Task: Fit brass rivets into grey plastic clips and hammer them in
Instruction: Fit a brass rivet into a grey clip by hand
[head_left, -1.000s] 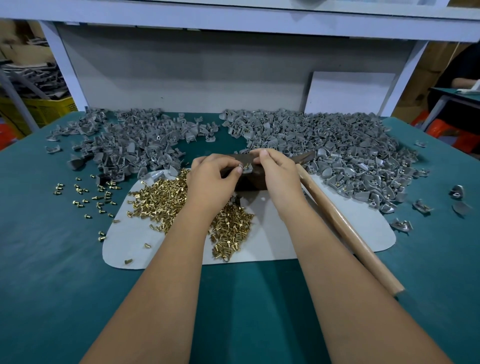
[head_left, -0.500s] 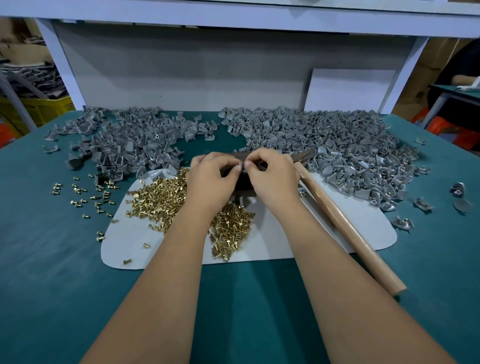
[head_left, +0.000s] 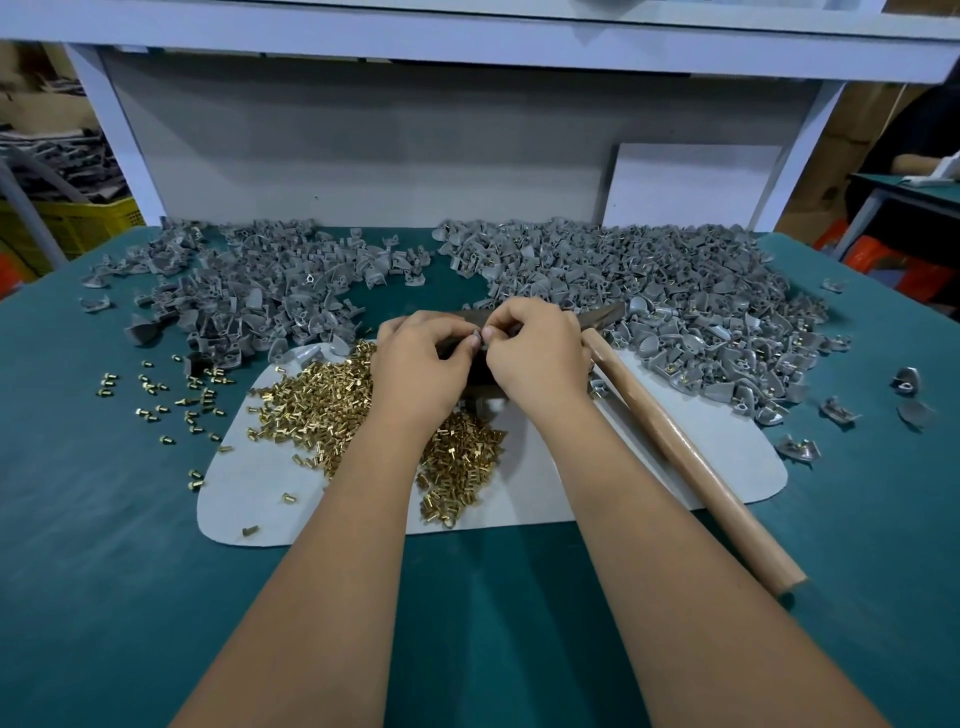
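My left hand (head_left: 421, 364) and my right hand (head_left: 540, 353) meet fingertip to fingertip over the middle of the white mat (head_left: 571, 483). Together they pinch one small grey plastic clip (head_left: 482, 336); any rivet in it is hidden by the fingers. A heap of brass rivets (head_left: 322, 405) lies on the mat under my left wrist. The hammer lies beside my right hand, its wooden handle (head_left: 675, 441) running toward the near right and its dark head (head_left: 605, 314) behind my knuckles. A dark block (head_left: 480, 374) sits under both hands.
Grey clips lie in a big pile at back left (head_left: 249, 296) and a bigger one at back right (head_left: 675, 291). Loose rivets (head_left: 171, 389) dot the teal tabletop (head_left: 104, 571) left of the mat. A few stray clips (head_left: 836, 410) lie at far right. A white frame rises behind.
The two hands have closed in on each other, and their fingertips now touch around the clip. The hammer and the piles have not moved.
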